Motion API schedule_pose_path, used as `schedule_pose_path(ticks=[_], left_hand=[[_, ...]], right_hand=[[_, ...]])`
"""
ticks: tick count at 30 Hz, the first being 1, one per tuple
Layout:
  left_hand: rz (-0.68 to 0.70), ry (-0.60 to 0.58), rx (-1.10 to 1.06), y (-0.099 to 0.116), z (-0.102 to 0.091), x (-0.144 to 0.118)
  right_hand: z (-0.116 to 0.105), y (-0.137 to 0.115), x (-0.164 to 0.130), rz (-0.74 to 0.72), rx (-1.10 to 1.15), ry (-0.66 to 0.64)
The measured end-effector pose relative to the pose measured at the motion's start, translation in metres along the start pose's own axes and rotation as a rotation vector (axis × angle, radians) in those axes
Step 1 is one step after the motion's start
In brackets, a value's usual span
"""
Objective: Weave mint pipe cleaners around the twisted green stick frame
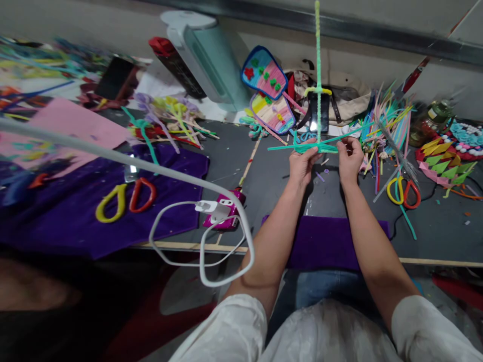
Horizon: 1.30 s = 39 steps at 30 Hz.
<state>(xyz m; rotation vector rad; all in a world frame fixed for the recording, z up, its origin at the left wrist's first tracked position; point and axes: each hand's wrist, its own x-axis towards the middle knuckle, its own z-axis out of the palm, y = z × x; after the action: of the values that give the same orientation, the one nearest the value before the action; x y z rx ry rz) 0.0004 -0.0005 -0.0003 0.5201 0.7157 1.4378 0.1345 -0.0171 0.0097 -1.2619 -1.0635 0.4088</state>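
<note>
A green pipe-cleaner structure (319, 113) is held up over the grey table. Its long stem turns yellow toward the top, a short yellow crosspiece sits partway down, and green pipe cleaners cross and bundle at its base. My left hand (303, 163) pinches the left part of that base. At the right end of the bundle, my right hand (350, 157) has its fingers closed on a green pipe cleaner that slants up to the right. Small scraps lie on the table below. A purple cloth (324, 241) lies at the table edge between my forearms.
Scissors (403, 192) lie right, near loose pipe cleaners (396, 120). More scissors (126, 201) rest on purple cloth at left. A white cable (249, 246) loops in front, by a magenta power adapter (226, 211). Pipe-cleaner fans (266, 75) and a pale-green appliance (215, 60) stand behind.
</note>
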Motion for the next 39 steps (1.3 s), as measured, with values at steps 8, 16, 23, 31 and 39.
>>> schedule_pose_path(ticks=[8, 16, 23, 31, 39], left_hand=[[-0.002, -0.034, 0.008, -0.003, -0.002, 0.002], [-0.011, -0.021, 0.025, -0.003, 0.001, -0.001], [-0.014, 0.005, 0.047, -0.005, 0.006, -0.006], [-0.001, 0.075, 0.059, -0.006, 0.007, -0.006], [0.002, 0.109, 0.057, -0.009, 0.007, -0.005]], right_hand=[[0.001, 0.001, -0.002, -0.129, -0.082, 0.002], [0.0, 0.005, -0.005, -0.29, -0.194, -0.074], [0.0, -0.005, -0.009, -0.294, -0.178, -0.183], [0.007, 0.001, -0.011, -0.296, -0.097, -0.206], [0.009, 0.006, -0.012, -0.251, -0.062, -0.225]])
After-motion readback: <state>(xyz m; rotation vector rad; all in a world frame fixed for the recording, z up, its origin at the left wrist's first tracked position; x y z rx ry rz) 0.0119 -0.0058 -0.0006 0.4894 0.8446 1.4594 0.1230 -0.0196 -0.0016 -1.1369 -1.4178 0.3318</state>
